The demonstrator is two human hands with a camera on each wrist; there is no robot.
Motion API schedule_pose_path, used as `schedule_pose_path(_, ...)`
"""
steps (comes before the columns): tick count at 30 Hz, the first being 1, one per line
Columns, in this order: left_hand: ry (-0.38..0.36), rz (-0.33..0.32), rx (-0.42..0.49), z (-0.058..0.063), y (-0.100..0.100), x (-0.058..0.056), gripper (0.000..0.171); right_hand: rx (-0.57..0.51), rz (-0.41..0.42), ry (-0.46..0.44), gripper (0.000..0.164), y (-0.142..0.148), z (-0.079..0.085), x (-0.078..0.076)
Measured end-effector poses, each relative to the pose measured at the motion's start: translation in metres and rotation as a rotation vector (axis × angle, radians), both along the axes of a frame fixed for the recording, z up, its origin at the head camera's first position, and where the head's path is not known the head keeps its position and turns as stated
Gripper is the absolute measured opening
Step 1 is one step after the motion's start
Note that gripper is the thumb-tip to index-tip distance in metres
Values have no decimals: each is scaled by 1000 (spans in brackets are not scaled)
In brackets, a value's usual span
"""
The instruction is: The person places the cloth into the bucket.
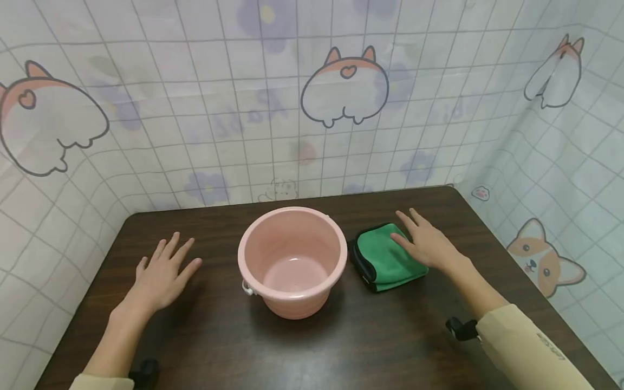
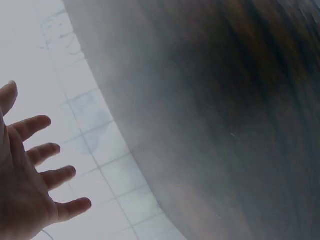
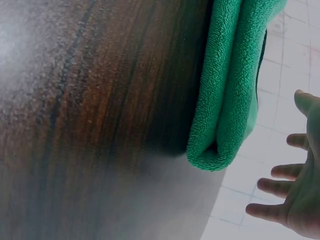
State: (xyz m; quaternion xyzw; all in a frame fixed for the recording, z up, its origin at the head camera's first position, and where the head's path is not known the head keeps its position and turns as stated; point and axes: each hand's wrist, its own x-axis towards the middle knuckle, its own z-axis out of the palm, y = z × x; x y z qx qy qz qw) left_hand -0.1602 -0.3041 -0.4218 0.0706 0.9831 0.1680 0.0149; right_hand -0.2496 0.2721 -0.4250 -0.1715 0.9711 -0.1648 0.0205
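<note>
A pink bucket (image 1: 293,303) stands upright in the middle of the dark wooden table, and nothing shows inside it. To its right lies a folded green towel (image 1: 390,265) with black edging; its thick fold (image 3: 225,90) fills the upper part of the right wrist view. My right hand (image 1: 429,244) is held over the towel's right side, fingers spread and straight, gripping nothing. On the bucket's left, my left hand (image 1: 158,279) is above the table with spread fingers and holds nothing; its palm (image 2: 25,190) shows in the left wrist view.
The dark table (image 1: 302,357) reaches back to a wall covering (image 1: 244,135) with grid lines and cartoon corgis, which also closes off both sides. A white handle fitting (image 1: 247,288) juts from the bucket's left side. Black straps (image 1: 460,329) hang at the wrists.
</note>
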Motion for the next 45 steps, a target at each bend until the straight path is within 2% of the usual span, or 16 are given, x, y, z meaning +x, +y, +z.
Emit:
schedule_pose_path(5, 89, -21, 28, 3, 10, 2, 67, -29, 6, -17, 74, 1, -4, 2)
schedule_pose_path(10, 212, -37, 61, 10, 22, 5, 62, -50, 21, -40, 73, 0, -7, 5)
schedule_pose_path(14, 289, -34, 135, 15, 33, 7, 58, -51, 26, -56, 73, 1, -8, 6)
schedule_pose_path(17, 305, -25, 214, 17, 40, 9, 55, -50, 28, -68, 73, 1, -9, 6)
schedule_pose_path(20, 314, -19, 283, 20, 46, 12, 52, -57, 25, -76, 73, 1, -10, 7)
schedule_pose_path(29, 330, -29, 402, 22, 55, 12, 51, -92, 18, -108, 72, 2, -15, 8)
schedule_pose_path(35, 287, -34, 488, 25, 64, 14, 50, -103, 15, -135, 71, 2, -20, 9)
schedule_pose_path(40, 248, -47, 570, 30, 74, 17, 46, -89, 18, -120, 67, 1, -19, 10)
schedule_pose_path(45, 206, -72, 691, 32, 79, 18, 43, -96, 25, -99, 62, 3, -19, 10)
